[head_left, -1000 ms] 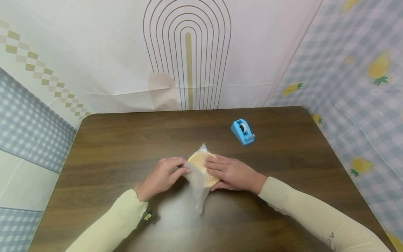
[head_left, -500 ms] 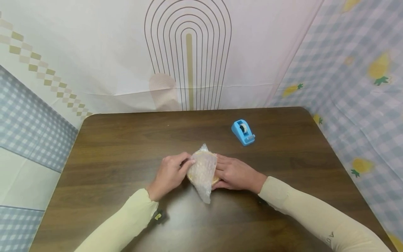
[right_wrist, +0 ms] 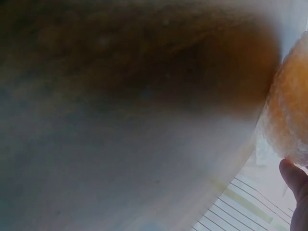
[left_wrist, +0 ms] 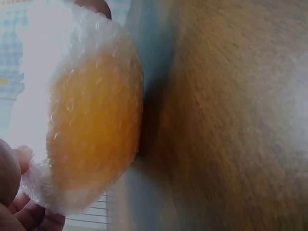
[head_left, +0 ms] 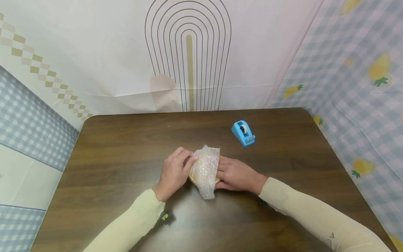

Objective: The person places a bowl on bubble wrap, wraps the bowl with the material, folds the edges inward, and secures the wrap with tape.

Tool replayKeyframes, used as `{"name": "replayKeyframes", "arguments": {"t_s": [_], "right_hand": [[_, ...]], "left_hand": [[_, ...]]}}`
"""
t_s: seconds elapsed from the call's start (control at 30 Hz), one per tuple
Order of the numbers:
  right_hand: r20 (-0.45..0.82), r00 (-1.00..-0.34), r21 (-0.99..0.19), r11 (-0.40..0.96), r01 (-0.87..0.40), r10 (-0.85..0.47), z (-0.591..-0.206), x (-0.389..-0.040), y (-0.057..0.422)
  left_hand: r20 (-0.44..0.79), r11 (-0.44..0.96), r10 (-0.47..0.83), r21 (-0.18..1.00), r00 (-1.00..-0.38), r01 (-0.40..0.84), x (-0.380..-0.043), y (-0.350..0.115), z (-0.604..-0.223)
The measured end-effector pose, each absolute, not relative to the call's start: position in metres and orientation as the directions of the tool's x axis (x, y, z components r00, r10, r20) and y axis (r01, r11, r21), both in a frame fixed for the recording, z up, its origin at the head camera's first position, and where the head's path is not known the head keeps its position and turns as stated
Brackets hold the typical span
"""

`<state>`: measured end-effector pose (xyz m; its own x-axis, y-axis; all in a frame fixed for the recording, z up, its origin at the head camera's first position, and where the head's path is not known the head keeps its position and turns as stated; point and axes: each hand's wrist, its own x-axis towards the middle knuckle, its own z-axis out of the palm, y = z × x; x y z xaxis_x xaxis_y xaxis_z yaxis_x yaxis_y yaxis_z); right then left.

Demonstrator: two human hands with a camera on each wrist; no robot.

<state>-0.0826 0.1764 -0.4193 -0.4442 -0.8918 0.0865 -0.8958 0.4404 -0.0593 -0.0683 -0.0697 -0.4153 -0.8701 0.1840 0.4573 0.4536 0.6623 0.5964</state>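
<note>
A sheet of clear bubble wrap [head_left: 206, 171] lies folded over a round yellow thing [head_left: 193, 177] near the middle of the table; a strip of its rim shows at the lower left. In the left wrist view the wrapped thing [left_wrist: 96, 125] looks orange and bowl-shaped, its sides covered in bubbles. My left hand [head_left: 174, 171] pinches the wrap at its left edge with thumb and fingers. From the right, my right hand [head_left: 236, 174] holds the round thing, fingertips hidden under the wrap's flap. Its thumb [right_wrist: 293, 177] touches the wrapped side in the right wrist view.
Behind and right of the hands, a blue tape dispenser [head_left: 243, 133] with a roll in it stands on the dark wooden table [head_left: 126, 140]. Patterned cloths [head_left: 267, 52] hang behind the table and along both sides.
My left hand has moved right and away from me, laying the bubble wrap over the round thing's top, which was largely bare. The right hand stays nearly in place, its fingertips now covered.
</note>
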Motion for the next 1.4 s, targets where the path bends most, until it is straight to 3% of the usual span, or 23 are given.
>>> {"name": "replayKeyframes", "arguments": {"t_s": [0.43, 1.0, 1.4], "right_hand": [[0.138, -0.401, -0.033, 0.401, -0.916, -0.906, -0.422, -0.083, 0.175], [0.100, -0.404, -0.015, 0.405, -0.914, -0.909, -0.422, -0.083, 0.175], [0.132, -0.395, -0.007, 0.398, -0.917, -0.909, -0.423, -0.082, 0.175]], "left_hand": [[0.474, 0.703, 0.112, 0.584, -0.873, 0.407, -0.075, -0.061, -0.418], [0.472, 0.760, 0.042, 0.557, -0.881, 0.334, -0.077, -0.046, -0.423], [0.397, 0.778, 0.019, 0.571, -0.918, 0.263, -0.078, -0.042, -0.423]]}}
